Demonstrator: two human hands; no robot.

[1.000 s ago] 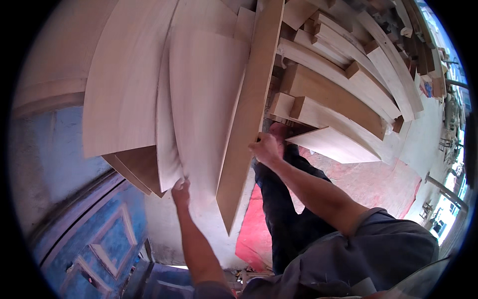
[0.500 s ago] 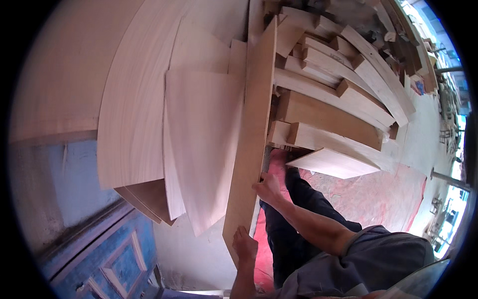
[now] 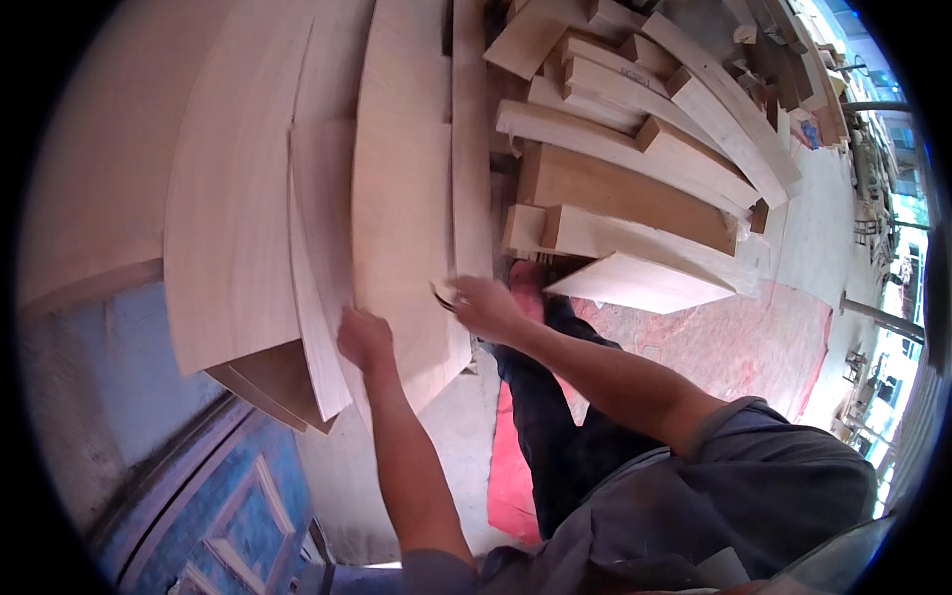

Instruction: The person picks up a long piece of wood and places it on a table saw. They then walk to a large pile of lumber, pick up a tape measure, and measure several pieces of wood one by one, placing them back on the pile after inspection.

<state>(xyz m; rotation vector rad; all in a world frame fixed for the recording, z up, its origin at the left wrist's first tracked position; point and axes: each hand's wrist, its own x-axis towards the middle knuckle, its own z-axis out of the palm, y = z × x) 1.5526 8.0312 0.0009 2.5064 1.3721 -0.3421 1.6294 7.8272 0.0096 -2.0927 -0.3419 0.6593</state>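
Find the board (image 3: 405,188) leaning among plywood sheets (image 3: 233,198), not yet free of the left hand (image 3: 365,339), curled at its left edge; cannot tell whether gripping. Note a thin dark tool (image 3: 442,298) pinched in the right hand (image 3: 484,309) near the right edge. Judge work unfinished.

One left hand (image 3: 365,339) and one right hand (image 3: 481,307), two in all; one slim dark object (image 3: 441,298) at the right hand; at least four pale wooden sheets (image 3: 405,178); two darker brown panels (image 3: 283,382); at least eight timber pieces (image 3: 625,193) in one stack, overlap and blur preventing an exact count; one pale four-cornered board (image 3: 640,284); one blue panelled door (image 3: 203,501); one red floor sheet (image 3: 734,347); two dark trouser legs (image 3: 533,407).
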